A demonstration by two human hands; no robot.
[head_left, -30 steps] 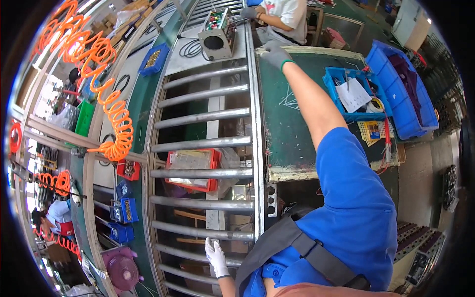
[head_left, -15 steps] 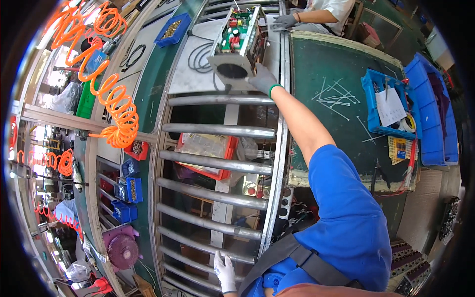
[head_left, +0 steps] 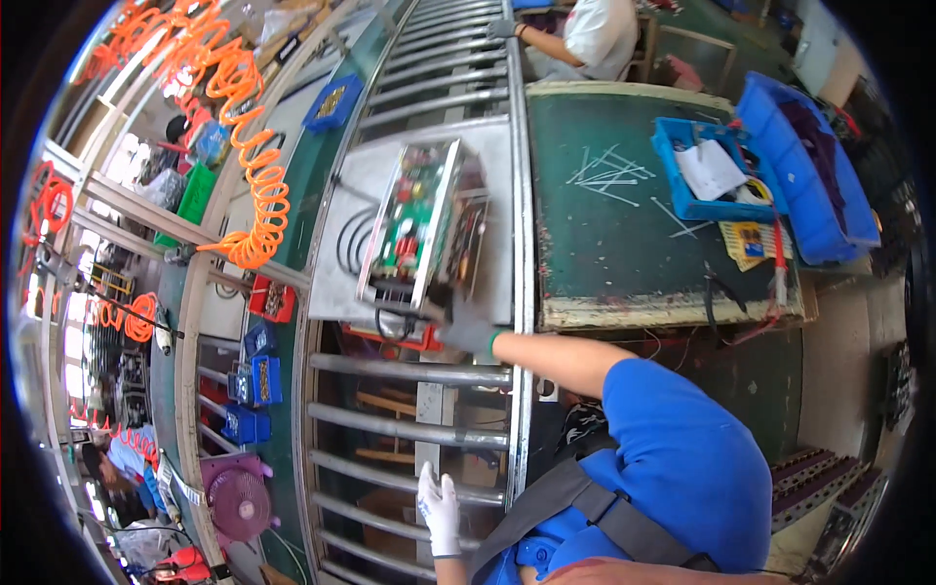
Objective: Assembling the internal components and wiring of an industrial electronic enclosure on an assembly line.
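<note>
An open metal-cased electronic unit [head_left: 414, 229], with green circuit boards and red parts inside, sits on a pale board [head_left: 492, 185] over the conveyor rollers. My right hand [head_left: 470, 330], in a grey glove, grips its near right corner; the fingers are blurred and partly hidden against the case. A black cable [head_left: 353, 244] lies looped along the unit's left side. Lower down, over the rollers, my left hand [head_left: 441, 509] in a white glove holds nothing, its fingers stretched and apart.
Bare rollers [head_left: 409, 424] run toward me. On the right, a green bench [head_left: 624, 263] carries white cable ties [head_left: 606, 175] and a blue tool crate [head_left: 687, 203]. Orange coiled hoses [head_left: 258, 214] hang at left. A co-worker's gloved hand [head_left: 501, 29] rests at the far rail.
The unit and its board have come nearer along the rollers, with my right hand on the corner. The co-worker's hand is now apart from the unit. My left hand stays low, fingers spread.
</note>
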